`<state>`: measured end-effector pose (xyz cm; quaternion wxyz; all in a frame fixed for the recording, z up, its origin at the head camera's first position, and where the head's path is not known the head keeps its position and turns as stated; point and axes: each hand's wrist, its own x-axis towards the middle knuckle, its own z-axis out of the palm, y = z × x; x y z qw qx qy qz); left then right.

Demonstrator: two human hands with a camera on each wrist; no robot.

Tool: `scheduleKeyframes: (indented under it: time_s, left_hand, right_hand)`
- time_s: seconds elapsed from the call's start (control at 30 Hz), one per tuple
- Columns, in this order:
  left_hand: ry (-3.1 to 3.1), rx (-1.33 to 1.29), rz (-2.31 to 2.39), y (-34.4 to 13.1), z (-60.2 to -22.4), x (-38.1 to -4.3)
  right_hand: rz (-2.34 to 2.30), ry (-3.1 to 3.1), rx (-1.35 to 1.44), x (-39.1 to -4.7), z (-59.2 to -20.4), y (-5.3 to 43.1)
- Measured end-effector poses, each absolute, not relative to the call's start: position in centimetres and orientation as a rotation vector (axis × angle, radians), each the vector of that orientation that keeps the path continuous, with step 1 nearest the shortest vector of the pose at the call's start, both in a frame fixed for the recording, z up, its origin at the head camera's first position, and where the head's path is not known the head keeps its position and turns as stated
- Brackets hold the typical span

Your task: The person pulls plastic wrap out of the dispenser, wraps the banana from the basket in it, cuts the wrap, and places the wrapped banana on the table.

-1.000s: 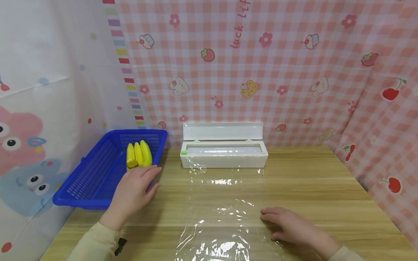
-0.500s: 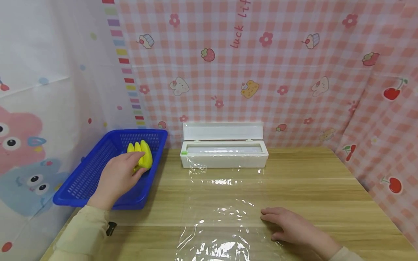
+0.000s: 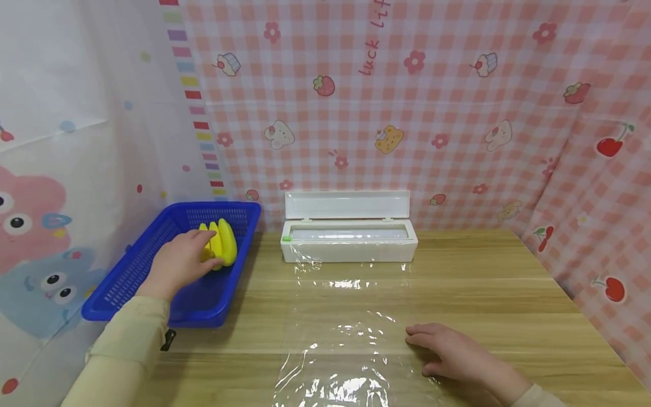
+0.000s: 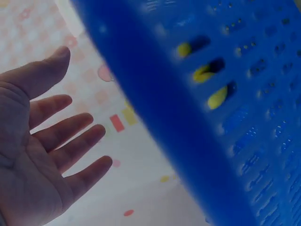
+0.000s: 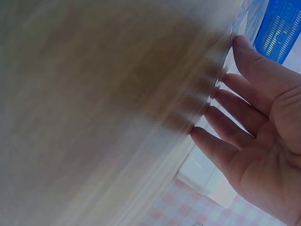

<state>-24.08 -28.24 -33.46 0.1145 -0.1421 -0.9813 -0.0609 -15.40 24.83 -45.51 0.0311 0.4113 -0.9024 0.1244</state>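
Note:
My left hand [image 3: 178, 263] reaches over the blue plastic basket [image 3: 203, 317], its fingers over the near end of a bunch of yellow bananas [image 3: 228, 242] and hiding part of it. In the left wrist view the same hand [image 4: 51, 136] has its fingers spread and loosely bent, nothing between them. Several bits of yellow [image 4: 217, 98] show through the basket slots. At the right, my right hand [image 3: 452, 353] rests its fingertips on the table by the edge of a clear sheet of plastic wrap [image 3: 351, 328]. Its fingers [image 5: 235, 122] are relaxed and slightly apart.
A white cling film dispenser [image 3: 351, 251] stands at the back with its lid [image 3: 347, 204] raised and a green slider [image 3: 287, 238] at its left end. The film runs from it toward the front of the wooden table [image 3: 498, 282]. Patterned cloth [image 3: 447, 102] hangs behind.
My left hand has moved left and forward, from the basket's right rim to over the bananas inside. My right hand, the film and the dispenser have stayed in place.

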Motion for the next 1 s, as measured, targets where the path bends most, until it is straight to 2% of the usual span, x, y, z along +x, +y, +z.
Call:
scheduleKeyframes:
  time_s: [0.73, 1.0]
  left_hand:
    - [-3.213, -0.573, -0.284, -29.4, -32.4, -28.2]
    - [-3.33, -0.488, -0.314, -30.0, -32.0, -29.0]
  right_hand:
    - [0.384, -2.815, 1.258, -15.4, -45.5, 24.9]
    - [0.394, -2.834, 1.245, -15.4, -45.4, 24.8]
